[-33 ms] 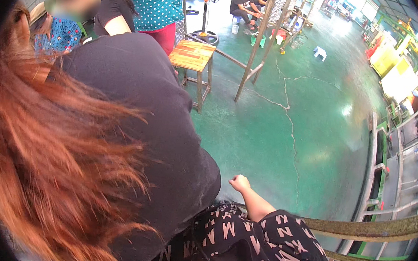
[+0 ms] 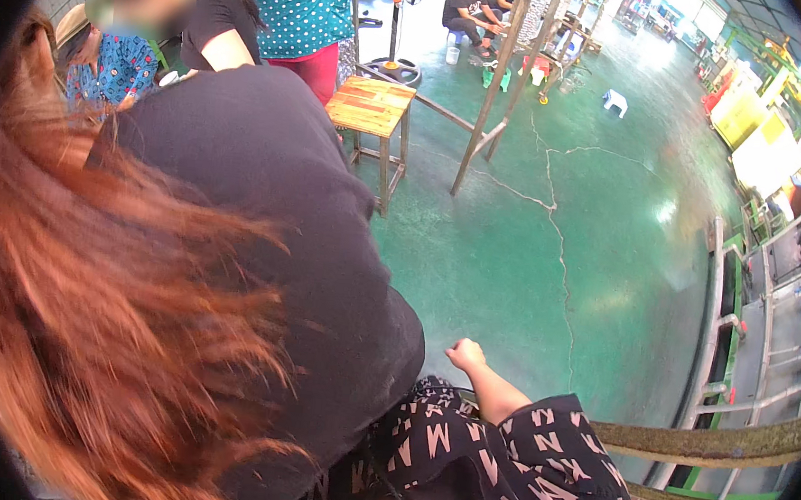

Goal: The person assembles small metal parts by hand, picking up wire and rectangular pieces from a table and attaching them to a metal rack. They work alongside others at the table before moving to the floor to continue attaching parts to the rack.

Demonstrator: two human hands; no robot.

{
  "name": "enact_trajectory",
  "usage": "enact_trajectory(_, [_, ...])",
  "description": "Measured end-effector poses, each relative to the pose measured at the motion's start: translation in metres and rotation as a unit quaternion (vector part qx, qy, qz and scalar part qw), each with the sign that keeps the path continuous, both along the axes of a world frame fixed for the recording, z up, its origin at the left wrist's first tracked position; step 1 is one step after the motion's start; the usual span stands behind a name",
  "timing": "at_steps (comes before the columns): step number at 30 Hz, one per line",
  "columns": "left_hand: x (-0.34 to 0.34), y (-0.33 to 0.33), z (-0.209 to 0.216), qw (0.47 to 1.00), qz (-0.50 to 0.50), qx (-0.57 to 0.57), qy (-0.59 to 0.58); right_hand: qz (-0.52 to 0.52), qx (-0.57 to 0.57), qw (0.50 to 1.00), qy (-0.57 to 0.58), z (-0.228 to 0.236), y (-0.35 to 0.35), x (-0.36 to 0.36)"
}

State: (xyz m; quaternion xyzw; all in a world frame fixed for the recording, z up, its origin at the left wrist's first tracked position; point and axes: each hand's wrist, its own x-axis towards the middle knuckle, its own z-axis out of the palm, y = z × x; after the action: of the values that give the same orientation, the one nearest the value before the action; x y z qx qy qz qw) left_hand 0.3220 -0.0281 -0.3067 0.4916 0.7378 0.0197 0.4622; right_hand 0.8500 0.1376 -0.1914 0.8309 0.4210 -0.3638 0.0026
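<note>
My right hand (image 2: 465, 354) is closed in a loose fist over the green floor, just right of a co-worker's dark back (image 2: 278, 239). Nothing shows sticking out of its fingers. The bare forearm runs back to a loose black sleeve (image 2: 554, 454) with pale letter shapes. My left hand is out of sight. Long reddish hair (image 2: 127, 321) and the dark shirt of this close co-worker fill the left side and hide whatever lies beyond.
A wooden-topped stool (image 2: 370, 105) stands ahead, beside slanting metal posts (image 2: 490, 96). Several people work at the far left and back. A small white stool (image 2: 613, 102) sits farther off. Metal pipe racks (image 2: 714, 316) line the right; a curved rail (image 2: 707, 443) crosses near my sleeve.
My right hand has shifted very slightly right and down in the view, still closed. The hair in front has swayed a little, and my sleeve's folds have changed.
</note>
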Motion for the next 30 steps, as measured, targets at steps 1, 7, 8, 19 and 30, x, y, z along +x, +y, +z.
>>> enact_trajectory(1, [0.006, 0.015, 0.004, 1.000, -0.003, 0.005, -0.006, -0.020, -0.012, 0.999, -0.030, 0.003, -0.003, 0.005])
enact_trajectory(7, [0.058, 0.141, 0.043, 0.997, -0.034, 0.063, -0.038, -0.028, -0.088, 0.996, -0.020, -0.020, 0.042, 0.049])
enact_trajectory(8, [0.068, 0.162, 0.052, 0.996, -0.042, 0.073, -0.041, -0.021, -0.107, 0.994, 0.002, -0.024, 0.055, 0.052])
enact_trajectory(19, [0.184, 0.361, 0.116, 0.984, 0.038, 0.171, 0.010, 0.170, -0.083, 0.982, -0.002, -0.004, 0.202, 0.052])
enact_trajectory(30, [0.247, 0.448, 0.122, 0.976, 0.096, 0.140, 0.139, -0.033, -0.105, 0.977, 0.181, -0.044, 0.154, 0.268])
